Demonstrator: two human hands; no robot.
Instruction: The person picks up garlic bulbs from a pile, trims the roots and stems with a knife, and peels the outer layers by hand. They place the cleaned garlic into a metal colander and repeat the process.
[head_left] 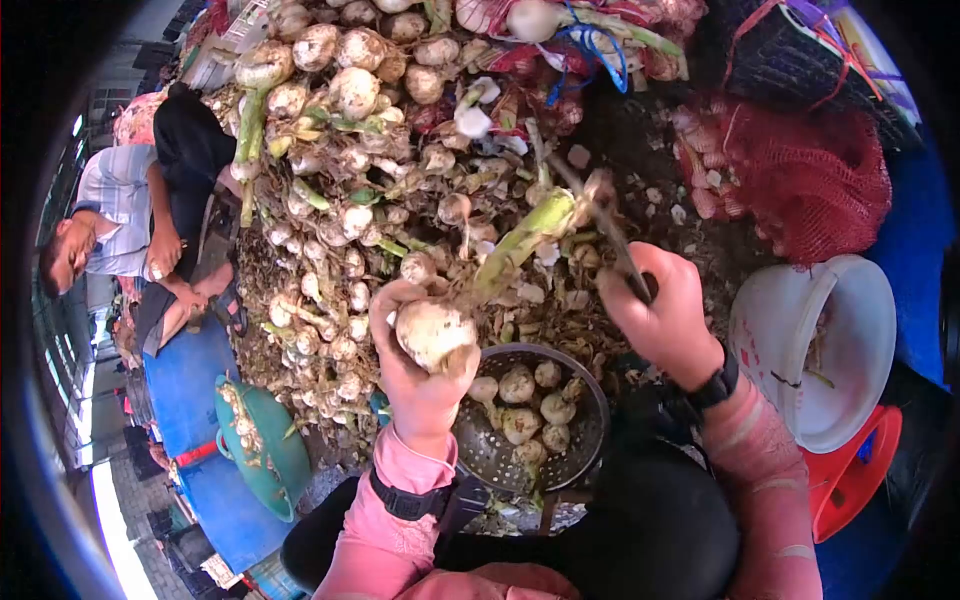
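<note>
My left hand is closed around a large pale onion bulb with soil on its skin. From the bulb a thick green stalk extends up and to the right. My right hand grips a knife whose blade lies against the stalk's far end. Its handle is mostly hidden in my fist. Below my hands, a metal colander holds several onion bulbs. A big heap of onions with dry stalks and peelings spreads in front of me.
A white tub stands at the right, beside a red plastic container. Red mesh sacks lie at the upper right. A green basin sits at the lower left. Another person sits at the left.
</note>
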